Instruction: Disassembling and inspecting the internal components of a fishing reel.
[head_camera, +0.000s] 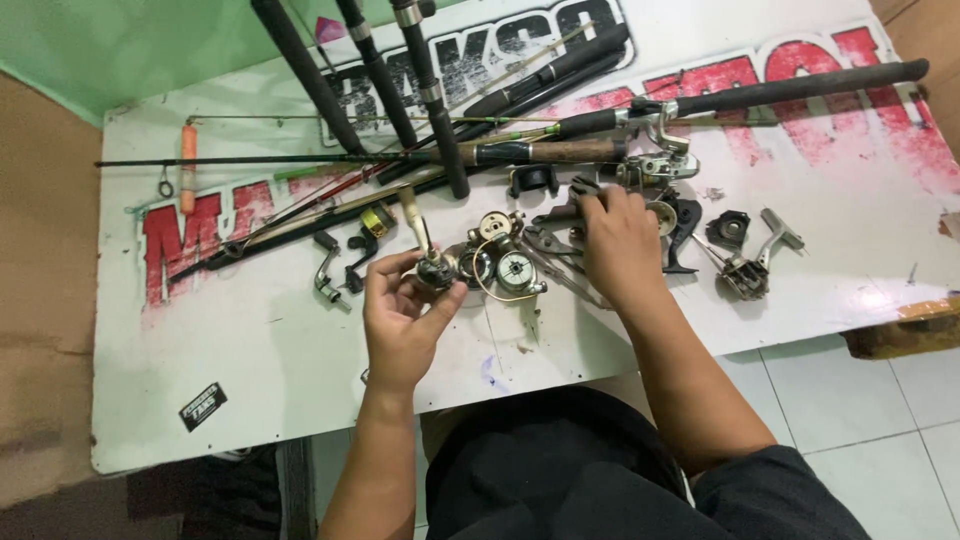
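Observation:
My left hand (402, 315) holds a small dark reel part with a pale handle (428, 255) sticking up, just above the white board (230, 340). My right hand (617, 245) reaches forward, palm down, fingers resting on small black reel parts (583, 190) near a silver spinning reel (655, 168). Between the hands lie a round reel body with a wire bail (512, 270) and pliers (545, 243).
Several fishing rods (520, 152) lie across the far half of the board. Loose cranks (327, 270), a black rotor (728, 228) and a grey reel frame (748, 275) are scattered about. White floor tiles (850, 400) show at the right, a brown wall at the left.

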